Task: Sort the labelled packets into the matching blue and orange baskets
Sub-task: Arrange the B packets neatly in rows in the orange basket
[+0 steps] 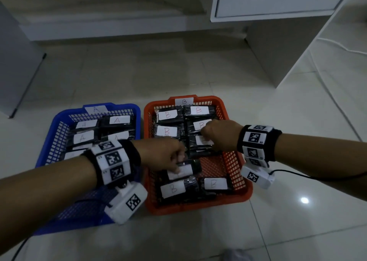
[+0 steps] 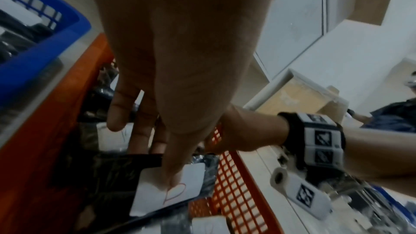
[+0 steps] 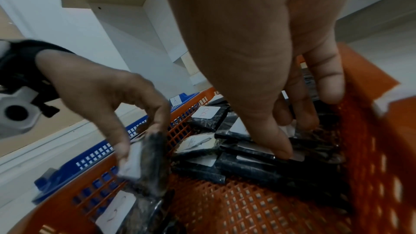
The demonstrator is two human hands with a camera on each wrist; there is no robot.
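A person's 2 hands work inside the orange basket [image 1: 236,161], tagged B, which sits just beside the blue basket [image 1: 49,141], tagged A, on a tiled floor [image 1: 297,221]. The left hand [image 1: 160,155] pinches a black film-wrapped packet [image 3: 148,163] by its edges, thumb on the white label and fingers curled behind, holding it tilted above the basket's near-left corner. The right hand [image 1: 220,133] bends down over a packet in the far-right stack [image 1: 200,145], thumb tip pressing its label; whether the fingers have actually closed round that packet cannot be told. B-labelled packets lie flat across the orange basket and A-labelled ones in the blue. The packets look light and slim, their crinkled wrap likely slick and somewhat yielding, so a pinch across the short edges or on the matte paper label should hold better than on the glossy face
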